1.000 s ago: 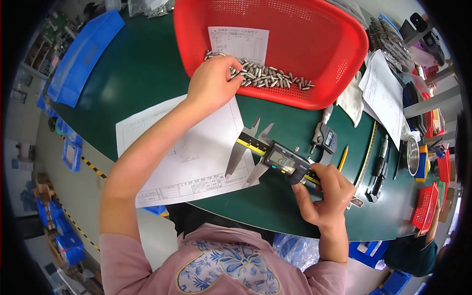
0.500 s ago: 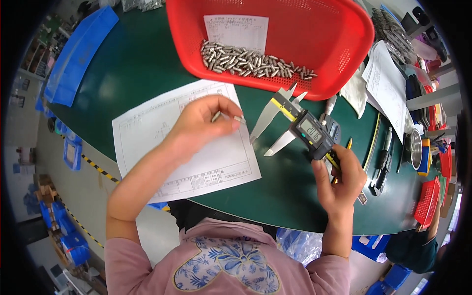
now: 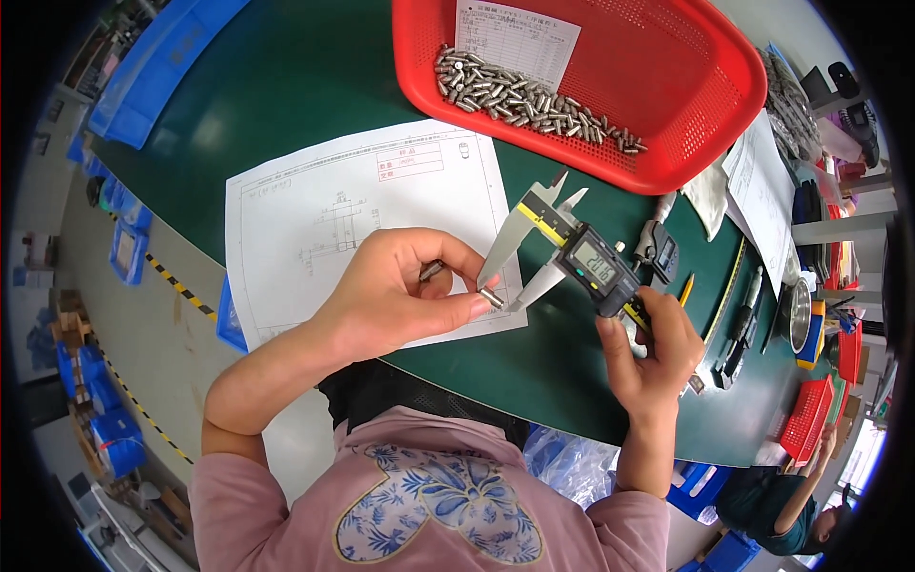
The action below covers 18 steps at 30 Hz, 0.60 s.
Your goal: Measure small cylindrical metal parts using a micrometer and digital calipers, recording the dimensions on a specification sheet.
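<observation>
My left hand (image 3: 405, 291) pinches a small metal pin (image 3: 492, 297) between thumb and forefinger, and a second pin (image 3: 431, 271) is tucked in its curled fingers. The held pin sits between the parted jaws of a digital caliper (image 3: 599, 269); whether both jaws touch it I cannot tell. My right hand (image 3: 656, 353) is closed around the caliper's lower end, thumb near the slide. Under my left hand lies a printed drawing sheet (image 3: 286, 229). A red perforated basket (image 3: 667, 124) beyond holds a heap of similar metal pins (image 3: 524, 100) and a paper slip (image 3: 519, 40).
Right of the caliper lie a micrometer (image 3: 658, 248), a pencil (image 3: 687, 289), another dark measuring tool (image 3: 739, 334) and a metal bowl (image 3: 799, 315). Papers (image 3: 761, 200) rest at the right. A blue tray (image 3: 162, 71) stands far left. Another person (image 3: 777, 510) is at the lower right.
My left hand has moved right and nearer, bringing the pinched pin from beside the caliper to between its jaws. The view has shifted, so the basket appears farther right and higher.
</observation>
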### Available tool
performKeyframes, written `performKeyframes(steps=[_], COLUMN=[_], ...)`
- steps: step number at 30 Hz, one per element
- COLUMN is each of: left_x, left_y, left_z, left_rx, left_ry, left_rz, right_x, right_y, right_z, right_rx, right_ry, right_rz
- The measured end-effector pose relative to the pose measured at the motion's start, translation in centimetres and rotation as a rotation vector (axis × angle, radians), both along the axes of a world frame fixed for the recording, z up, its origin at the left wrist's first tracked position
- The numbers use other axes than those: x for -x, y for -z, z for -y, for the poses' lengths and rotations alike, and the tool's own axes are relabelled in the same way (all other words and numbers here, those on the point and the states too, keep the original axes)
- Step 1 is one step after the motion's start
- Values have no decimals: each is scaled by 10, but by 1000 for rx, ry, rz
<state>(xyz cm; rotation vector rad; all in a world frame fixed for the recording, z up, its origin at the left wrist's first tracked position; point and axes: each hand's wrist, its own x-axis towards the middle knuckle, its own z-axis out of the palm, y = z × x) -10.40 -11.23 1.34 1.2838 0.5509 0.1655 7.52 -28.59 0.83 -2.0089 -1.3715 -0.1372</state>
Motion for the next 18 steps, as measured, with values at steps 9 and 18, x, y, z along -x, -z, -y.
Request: performKeyframes(steps=[9,18], left_x=[1,-1], left_y=[-6,6], left_z=[6,9], left_rx=[-14,195], left_ry=[-5,-21], left_rz=[-21,75], right_x=[-1,-3], right_y=[-3,0], right_z=[3,0], right_rx=[12,-10], right_ry=[43,27], right_rz=[23,31])
